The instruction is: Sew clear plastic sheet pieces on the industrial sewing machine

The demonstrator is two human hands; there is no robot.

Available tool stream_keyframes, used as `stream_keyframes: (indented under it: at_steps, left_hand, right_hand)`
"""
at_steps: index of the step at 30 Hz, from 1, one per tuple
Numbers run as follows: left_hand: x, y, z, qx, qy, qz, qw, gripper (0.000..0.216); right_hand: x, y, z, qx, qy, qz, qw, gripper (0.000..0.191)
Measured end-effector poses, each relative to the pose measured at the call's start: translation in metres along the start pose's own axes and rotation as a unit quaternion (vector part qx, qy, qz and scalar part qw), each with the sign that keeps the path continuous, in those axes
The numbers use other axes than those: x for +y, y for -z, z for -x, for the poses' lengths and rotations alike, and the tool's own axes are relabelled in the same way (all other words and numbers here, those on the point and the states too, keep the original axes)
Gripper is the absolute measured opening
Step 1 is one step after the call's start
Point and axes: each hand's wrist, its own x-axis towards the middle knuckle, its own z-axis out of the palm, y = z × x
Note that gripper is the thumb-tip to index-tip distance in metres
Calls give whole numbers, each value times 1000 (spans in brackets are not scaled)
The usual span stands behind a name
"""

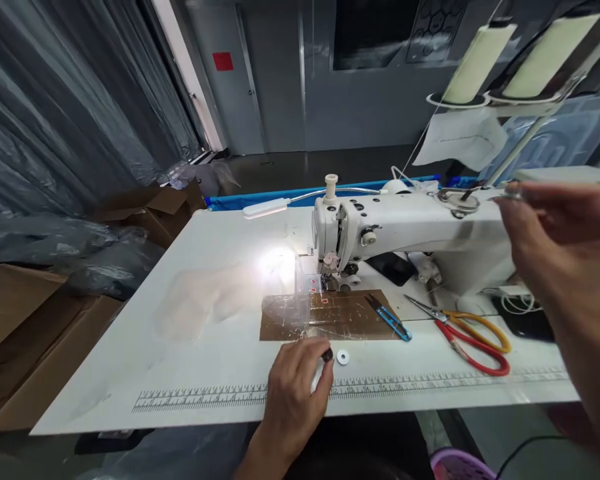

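Note:
Over the front of the white sewing table, my left hand [300, 377] pinches a small dark round piece [327, 355] between thumb and fingertips. Just right of those fingertips lies a small white ring-shaped disc [343, 358] with a hole in its middle. My right hand [565, 233] is raised at the far right, beside the arm of the white sewing machine [400, 217]. Its thumb and fingers are pressed together, with a small shiny bit [514, 193] at the tips that is too blurred to name. Behind my left hand, a brown plate [340, 320] lies under the needle area.
Blue thread snips [390, 319] lie on the brown plate's right end. Scissors [473, 337] with red and orange handles are farther right. A printed ruler [205, 398] runs along the front edge. Thread cones [473, 63] stand behind; cardboard boxes [155, 210] sit left.

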Motion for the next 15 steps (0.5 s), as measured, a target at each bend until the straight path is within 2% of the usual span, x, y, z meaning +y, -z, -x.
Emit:
stream_keyframes:
  at_steps: [1,4,8,11,15]
  left_hand:
    - [-1,-1,2,2,-15,-34,999,16]
    - [-7,-5,8,5,-36,-90,995,11]
    - [-18,-8,15,-11,-39,-96,995,9]
    - [-22,-10,18,-3,-28,-87,996,13]
    - [-22,-15,21,32,22,-75,996,27]
  right_hand:
    - [7,-3,-17,8,19,19,1000,26]
    - [23,-12,-40,-55,6,71,996,22]
    - [33,-16,-34,-104,9,101,989,23]
    - [33,-16,-26,-127,65,98,985,25]
    - [30,-13,-20,-145,144,101,974,25]
